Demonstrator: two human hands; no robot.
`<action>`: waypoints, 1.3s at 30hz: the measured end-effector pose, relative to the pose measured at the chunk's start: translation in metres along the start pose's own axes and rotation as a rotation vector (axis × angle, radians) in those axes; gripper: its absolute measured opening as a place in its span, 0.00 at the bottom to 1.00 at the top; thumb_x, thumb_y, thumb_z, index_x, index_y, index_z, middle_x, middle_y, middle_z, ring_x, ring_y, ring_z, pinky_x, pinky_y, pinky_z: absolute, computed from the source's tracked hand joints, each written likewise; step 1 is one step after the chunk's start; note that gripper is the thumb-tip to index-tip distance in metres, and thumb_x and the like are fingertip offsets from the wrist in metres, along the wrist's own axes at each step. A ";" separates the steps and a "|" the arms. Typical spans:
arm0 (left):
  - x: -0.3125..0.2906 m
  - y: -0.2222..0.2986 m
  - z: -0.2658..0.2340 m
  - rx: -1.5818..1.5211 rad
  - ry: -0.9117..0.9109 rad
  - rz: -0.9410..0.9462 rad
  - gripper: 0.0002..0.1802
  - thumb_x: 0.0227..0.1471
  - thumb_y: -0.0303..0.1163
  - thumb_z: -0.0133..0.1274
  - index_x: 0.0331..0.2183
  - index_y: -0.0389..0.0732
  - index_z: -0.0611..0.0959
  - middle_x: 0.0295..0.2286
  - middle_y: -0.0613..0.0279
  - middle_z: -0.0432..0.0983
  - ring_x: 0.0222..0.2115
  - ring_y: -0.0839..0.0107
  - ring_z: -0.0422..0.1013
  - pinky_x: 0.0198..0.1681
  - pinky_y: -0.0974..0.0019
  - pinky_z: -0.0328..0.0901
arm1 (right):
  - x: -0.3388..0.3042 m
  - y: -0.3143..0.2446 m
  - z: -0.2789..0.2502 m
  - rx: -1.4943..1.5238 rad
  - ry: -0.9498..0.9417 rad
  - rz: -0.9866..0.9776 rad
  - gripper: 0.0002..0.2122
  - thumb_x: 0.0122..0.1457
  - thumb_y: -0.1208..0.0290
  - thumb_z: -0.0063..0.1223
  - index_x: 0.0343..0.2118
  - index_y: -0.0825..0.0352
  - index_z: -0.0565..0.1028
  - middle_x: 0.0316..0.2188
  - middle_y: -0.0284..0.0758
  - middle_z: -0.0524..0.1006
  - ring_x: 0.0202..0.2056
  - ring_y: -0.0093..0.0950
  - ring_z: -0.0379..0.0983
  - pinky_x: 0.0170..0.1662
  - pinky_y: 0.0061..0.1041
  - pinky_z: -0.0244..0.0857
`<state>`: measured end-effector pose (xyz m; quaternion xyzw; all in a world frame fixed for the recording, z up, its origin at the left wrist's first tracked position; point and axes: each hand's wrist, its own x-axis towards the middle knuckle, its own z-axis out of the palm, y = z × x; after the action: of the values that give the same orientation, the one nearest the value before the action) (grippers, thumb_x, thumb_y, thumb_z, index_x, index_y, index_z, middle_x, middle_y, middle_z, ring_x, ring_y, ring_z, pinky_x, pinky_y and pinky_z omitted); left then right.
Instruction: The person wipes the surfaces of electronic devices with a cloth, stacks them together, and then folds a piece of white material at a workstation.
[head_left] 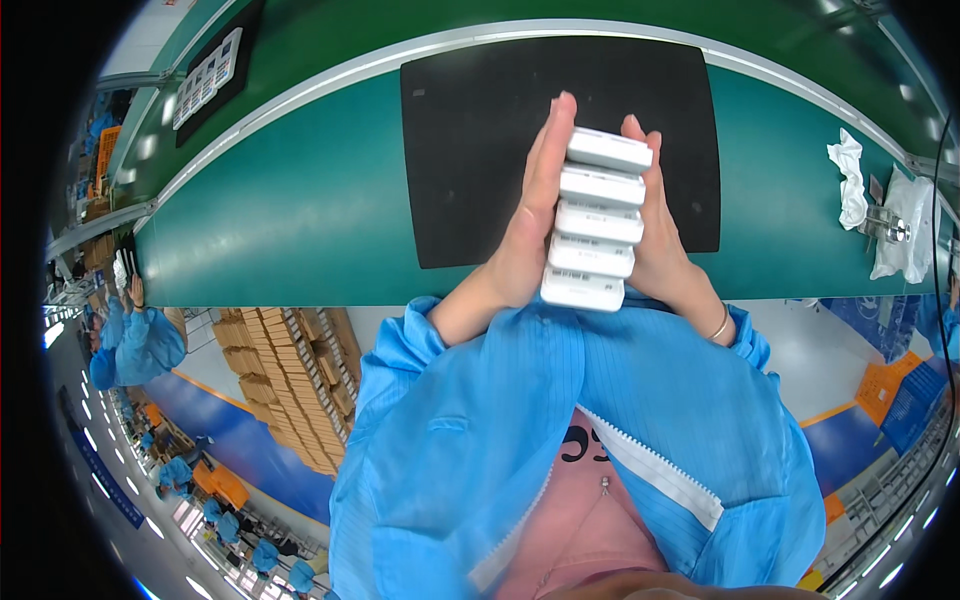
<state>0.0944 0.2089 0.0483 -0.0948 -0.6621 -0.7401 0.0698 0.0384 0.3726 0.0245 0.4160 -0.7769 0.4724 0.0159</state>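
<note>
Between my two palms is a row of several small white rounded boxes [597, 221], pressed together from both sides. My left hand [535, 215] lies along their left ends with its fingers straight and close together. On the opposite side my right hand [660, 235] flanks the right ends, its fingers partly hidden behind the boxes. Small dark print shows on the edges of the lower boxes. The row is held above the near part of a black mat [460, 150], and its lowest box overlaps the table's front edge.
A green table [300, 215] runs across. On its right are crumpled white tissue [850, 185], a clear plastic bag [908, 225] and a metal device [884, 224]. A tray of small items [208, 78] sits far left. Stacked cardboard boxes [285, 370] and a person in blue [145, 340] are to the left.
</note>
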 end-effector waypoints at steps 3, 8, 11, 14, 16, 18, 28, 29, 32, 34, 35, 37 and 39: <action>0.004 0.005 -0.002 -0.080 0.024 0.001 0.47 0.58 0.65 0.17 0.65 0.39 0.45 0.66 0.52 0.32 0.67 0.58 0.30 0.67 0.55 0.30 | 0.006 -0.001 -0.002 -0.030 -0.013 0.026 0.59 0.44 0.65 0.71 0.66 0.69 0.31 0.64 0.57 0.48 0.62 0.53 0.52 0.62 0.42 0.52; 0.003 0.005 -0.026 -0.019 0.037 0.038 0.48 0.58 0.65 0.19 0.65 0.36 0.49 0.66 0.51 0.36 0.66 0.59 0.37 0.66 0.57 0.35 | 0.023 -0.018 -0.011 -0.218 -0.006 -0.027 0.52 0.42 0.62 0.70 0.65 0.71 0.46 0.56 0.51 0.62 0.55 0.46 0.62 0.56 0.41 0.57; -0.001 0.009 -0.047 -0.085 0.138 0.032 0.48 0.59 0.64 0.19 0.64 0.33 0.51 0.65 0.49 0.42 0.65 0.59 0.42 0.66 0.58 0.38 | 0.048 -0.045 -0.015 -0.379 -0.052 -0.027 0.43 0.39 0.63 0.67 0.60 0.73 0.60 0.50 0.46 0.66 0.51 0.41 0.65 0.53 0.39 0.56; -0.007 0.006 -0.069 -0.034 0.111 -0.017 0.46 0.60 0.63 0.19 0.64 0.33 0.51 0.65 0.48 0.43 0.66 0.58 0.41 0.66 0.59 0.38 | 0.063 -0.051 -0.004 -0.654 -0.260 -0.085 0.38 0.43 0.61 0.61 0.58 0.74 0.62 0.49 0.44 0.67 0.49 0.40 0.65 0.54 0.39 0.56; -0.011 0.003 -0.074 -0.138 0.149 -0.117 0.44 0.62 0.60 0.18 0.64 0.33 0.50 0.65 0.49 0.44 0.66 0.58 0.40 0.66 0.60 0.37 | 0.068 -0.051 -0.002 -0.618 -0.302 -0.059 0.42 0.40 0.61 0.64 0.59 0.74 0.60 0.52 0.45 0.66 0.51 0.41 0.64 0.55 0.39 0.55; -0.010 0.000 -0.071 -0.110 0.209 -0.131 0.45 0.61 0.61 0.18 0.64 0.33 0.50 0.64 0.48 0.44 0.66 0.57 0.40 0.67 0.59 0.36 | 0.070 -0.049 -0.001 -0.553 -0.388 0.003 0.49 0.34 0.60 0.71 0.61 0.74 0.57 0.56 0.47 0.63 0.55 0.44 0.61 0.58 0.39 0.55; 0.000 -0.008 -0.051 -0.052 0.258 -0.263 0.46 0.60 0.65 0.19 0.65 0.38 0.47 0.65 0.52 0.43 0.65 0.61 0.45 0.65 0.63 0.43 | 0.026 0.012 -0.017 -0.097 -0.294 0.040 0.60 0.33 0.58 0.75 0.67 0.67 0.43 0.65 0.51 0.50 0.65 0.48 0.48 0.66 0.46 0.40; 0.002 -0.009 -0.049 0.004 0.289 -0.245 0.47 0.59 0.67 0.18 0.66 0.41 0.46 0.65 0.52 0.43 0.64 0.60 0.45 0.65 0.62 0.42 | 0.026 0.013 -0.015 -0.106 -0.271 0.022 0.60 0.33 0.58 0.75 0.66 0.67 0.44 0.64 0.51 0.52 0.64 0.48 0.51 0.66 0.46 0.40; 0.002 -0.008 -0.048 -0.098 0.303 -0.244 0.50 0.57 0.69 0.19 0.65 0.38 0.44 0.65 0.50 0.40 0.65 0.60 0.44 0.65 0.62 0.41 | 0.026 0.019 -0.016 -0.090 -0.268 -0.004 0.58 0.34 0.60 0.75 0.66 0.68 0.45 0.61 0.51 0.56 0.62 0.48 0.55 0.65 0.45 0.46; 0.002 -0.004 -0.046 -0.190 0.358 -0.187 0.54 0.54 0.72 0.20 0.65 0.36 0.44 0.65 0.49 0.40 0.66 0.59 0.41 0.66 0.59 0.39 | 0.025 0.013 -0.019 0.084 -0.216 0.068 0.58 0.34 0.61 0.74 0.66 0.68 0.45 0.60 0.51 0.58 0.61 0.47 0.56 0.63 0.43 0.50; 0.003 -0.001 -0.044 -0.075 0.378 -0.105 0.57 0.51 0.75 0.27 0.65 0.36 0.46 0.65 0.45 0.40 0.66 0.56 0.39 0.67 0.56 0.35 | 0.026 0.011 -0.021 0.268 -0.174 0.131 0.57 0.34 0.63 0.74 0.66 0.68 0.46 0.59 0.51 0.59 0.61 0.47 0.57 0.61 0.42 0.53; 0.002 -0.006 -0.068 0.281 0.140 0.207 0.65 0.40 0.70 0.56 0.64 0.35 0.49 0.64 0.45 0.43 0.66 0.53 0.39 0.66 0.54 0.35 | 0.031 0.006 -0.026 0.301 -0.143 0.101 0.57 0.33 0.66 0.72 0.66 0.68 0.46 0.58 0.51 0.59 0.58 0.46 0.59 0.59 0.40 0.57; 0.005 0.029 -0.068 0.378 0.007 0.121 0.68 0.26 0.55 0.73 0.64 0.42 0.56 0.64 0.43 0.45 0.66 0.51 0.39 0.66 0.50 0.38 | 0.042 -0.005 -0.029 0.228 -0.084 -0.031 0.57 0.31 0.66 0.73 0.66 0.68 0.46 0.56 0.49 0.59 0.57 0.45 0.59 0.58 0.40 0.58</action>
<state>0.0930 0.1381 0.0705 -0.1172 -0.7821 -0.5974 0.1328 0.0042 0.3665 0.0615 0.4462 -0.7118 0.5394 -0.0566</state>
